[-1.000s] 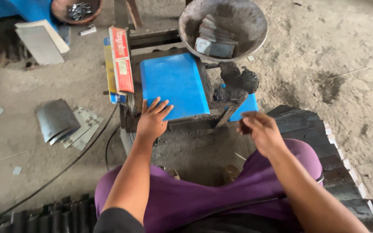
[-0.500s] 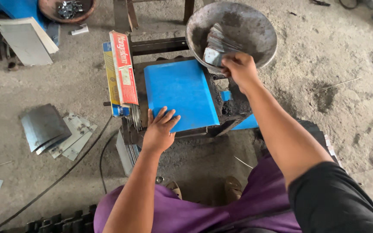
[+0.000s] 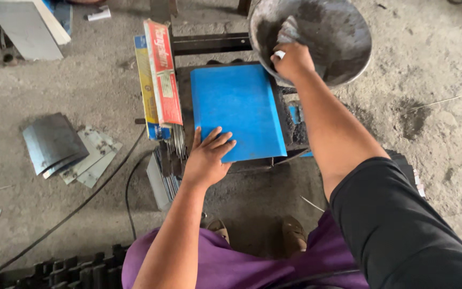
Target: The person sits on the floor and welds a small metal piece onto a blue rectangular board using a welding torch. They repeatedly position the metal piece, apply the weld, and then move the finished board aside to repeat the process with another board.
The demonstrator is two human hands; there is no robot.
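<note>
Near the middle of the frame the left hand (image 3: 205, 159) lies flat, fingers spread, on the lower left corner of a blue panel (image 3: 239, 109) that tops a small dark stand; its grip pinches nothing and only presses on the smooth blue surface. The right hand (image 3: 293, 60) reaches to the upper middle of the frame, into a round grey metal bowl (image 3: 343, 37) just beyond the panel's upper right corner. Its fingers are curled and pressed together on a grey metal piece (image 3: 289, 32) that sticks up against the bowl's inner wall (a small white bit shows by the knuckles, too small to tell what it is).

Left of the panel, two long flat boxes, one red and white (image 3: 163, 72), one yellow and blue (image 3: 144, 85), stand on edge side by side, with a bunch of thin grey rods (image 3: 176, 147) sticking out from their lower end, just beside the left hand. On the concrete floor (image 3: 81, 225) at the left of the frame lies a loose stack of curved grey metal sheets (image 3: 54, 142), and a black cable (image 3: 70, 214) runs from the stand toward the lower left corner. At the bottom are purple trousers (image 3: 231, 265) and two worn shoes (image 3: 295, 233).
</note>
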